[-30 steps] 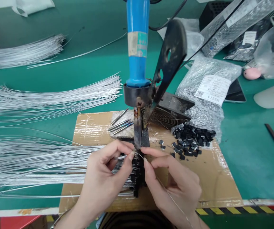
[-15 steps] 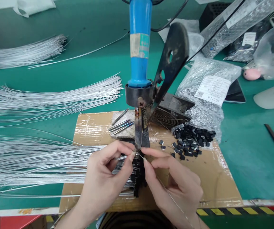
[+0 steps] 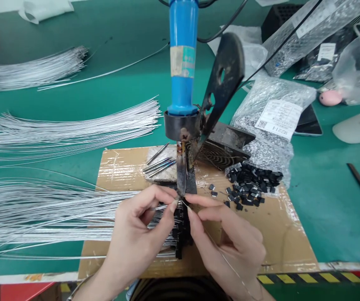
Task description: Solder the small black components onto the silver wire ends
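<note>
A soldering iron with a blue handle [image 3: 182,94] hangs upright in a black holder, its flat metal tip [image 3: 181,173] pointing down. Just left of the tip's lower end, my left hand [image 3: 146,230] is closed in a pinch on a thin grey wire, whose end is hidden by the fingertips. My right hand [image 3: 230,238] pinches a thin strand of solder wire [image 3: 230,264] from the right. That strand trails across the palm towards the wrist, and its front end meets the iron's tip. Under the fingers runs a row of black connectors [image 3: 179,240] with grey wires attached.
Bundles of grey wires [image 3: 73,125] spread over the left side. A heap of small black connectors [image 3: 255,184] lies on the cardboard [image 3: 280,234] at right. Metal tips [image 3: 159,165] rest on a pale pad behind my left hand. A bubble-wrap bag [image 3: 261,113] stands behind the heap.
The iron's handle and the black lever plate beside it have shifted very slightly left and down. My right fingers have edged a little left; my left hand looks still.
</note>
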Demonstrator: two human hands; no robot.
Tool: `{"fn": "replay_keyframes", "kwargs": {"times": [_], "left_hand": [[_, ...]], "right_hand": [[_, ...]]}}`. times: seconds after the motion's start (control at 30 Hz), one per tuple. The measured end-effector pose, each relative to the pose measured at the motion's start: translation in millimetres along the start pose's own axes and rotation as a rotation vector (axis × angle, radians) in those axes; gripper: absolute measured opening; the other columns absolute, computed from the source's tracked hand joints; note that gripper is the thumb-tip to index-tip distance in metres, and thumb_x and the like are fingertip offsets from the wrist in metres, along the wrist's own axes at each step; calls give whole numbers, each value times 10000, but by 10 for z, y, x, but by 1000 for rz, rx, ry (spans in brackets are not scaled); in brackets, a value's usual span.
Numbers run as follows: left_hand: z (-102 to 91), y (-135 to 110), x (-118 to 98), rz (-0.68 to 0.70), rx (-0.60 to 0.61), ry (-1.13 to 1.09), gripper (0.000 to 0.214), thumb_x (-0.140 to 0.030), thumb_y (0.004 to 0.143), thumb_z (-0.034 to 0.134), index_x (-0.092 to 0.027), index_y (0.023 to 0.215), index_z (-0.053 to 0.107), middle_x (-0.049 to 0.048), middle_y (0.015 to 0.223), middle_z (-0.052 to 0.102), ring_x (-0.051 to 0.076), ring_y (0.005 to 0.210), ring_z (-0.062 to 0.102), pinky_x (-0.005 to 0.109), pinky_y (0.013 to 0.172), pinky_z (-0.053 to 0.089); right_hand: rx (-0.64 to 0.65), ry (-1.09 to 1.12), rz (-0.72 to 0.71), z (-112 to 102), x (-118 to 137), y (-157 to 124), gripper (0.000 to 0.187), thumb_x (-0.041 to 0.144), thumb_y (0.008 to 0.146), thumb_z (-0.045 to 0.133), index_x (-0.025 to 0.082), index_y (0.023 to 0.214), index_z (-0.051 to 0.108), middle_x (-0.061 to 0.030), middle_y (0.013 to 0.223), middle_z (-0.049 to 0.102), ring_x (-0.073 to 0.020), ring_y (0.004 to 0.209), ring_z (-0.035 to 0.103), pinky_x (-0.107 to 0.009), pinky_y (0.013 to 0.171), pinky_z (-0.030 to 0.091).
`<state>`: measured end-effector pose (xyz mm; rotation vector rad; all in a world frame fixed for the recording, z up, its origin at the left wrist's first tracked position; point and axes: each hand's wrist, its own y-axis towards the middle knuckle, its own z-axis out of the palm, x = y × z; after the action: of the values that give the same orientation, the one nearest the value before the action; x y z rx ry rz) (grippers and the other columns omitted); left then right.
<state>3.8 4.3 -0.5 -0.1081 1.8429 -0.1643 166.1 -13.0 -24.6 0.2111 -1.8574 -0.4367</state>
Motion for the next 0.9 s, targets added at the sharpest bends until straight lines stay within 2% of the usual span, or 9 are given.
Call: {"fn": "replay_keyframes", "kwargs": {"times": [0.2,0.7,0.9], "left_hand": [[2,-5,-10,10,-18,16,162,-120,922,688,-237,816,720,-21,900,771,119,806,715,162,632,501],[6,30,-27,-63,-4,-43,144,-114,901,710,-213,797,705,-19,875,747,101,756,694,146,677,510],[7,27,-27,-48,-7,-51,155,-106,901,701,-217,793,710,-14,881,751,108,766,707,154,688,524]], "right_hand": [[5,0,-3,-2,2,-4,233,-36,873,703,193,897,673,-82,1002,844,-193,878,824,-247,785,687],[20,29,51,14,-43,-24,200,5,872,707,192,840,646,-71,1001,838,-187,882,824,-251,811,676],[12,19,49,16,-39,-16,189,15,880,705,191,838,654,-73,996,842,-172,813,818,-255,795,674]]}}
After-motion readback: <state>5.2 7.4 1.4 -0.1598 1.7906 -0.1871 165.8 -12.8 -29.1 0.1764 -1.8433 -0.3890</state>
